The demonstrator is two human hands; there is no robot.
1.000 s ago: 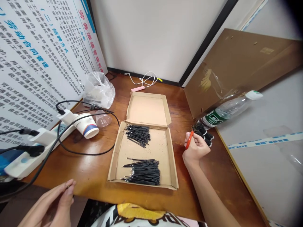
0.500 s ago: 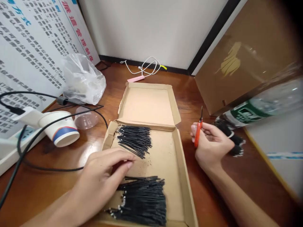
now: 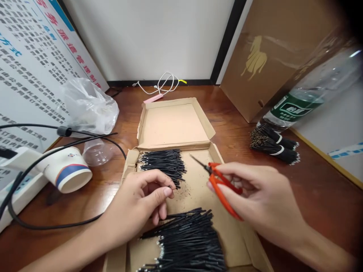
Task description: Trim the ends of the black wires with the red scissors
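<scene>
**Fingers [image 3: 166, 192] pinched at wire pile; snips in grip**

Left hand [image 3: 138, 198]: thumb and forefinger pressed together at the near edge of the upper pile of black wires [image 3: 163, 162]; whether a wire sits between them cannot be told. Right hand [image 3: 263, 202]: fingers clamped on the orange snips [image 3: 224, 185], tip pointing toward that pile, above the floor of the open cardboard box [image 3: 172, 126]. A lower pile [image 3: 190, 241] lies at the box's near end. Two banded bundles [image 3: 270, 145] rest right of the box, beside a plastic bottle [image 3: 300, 104].
</scene>
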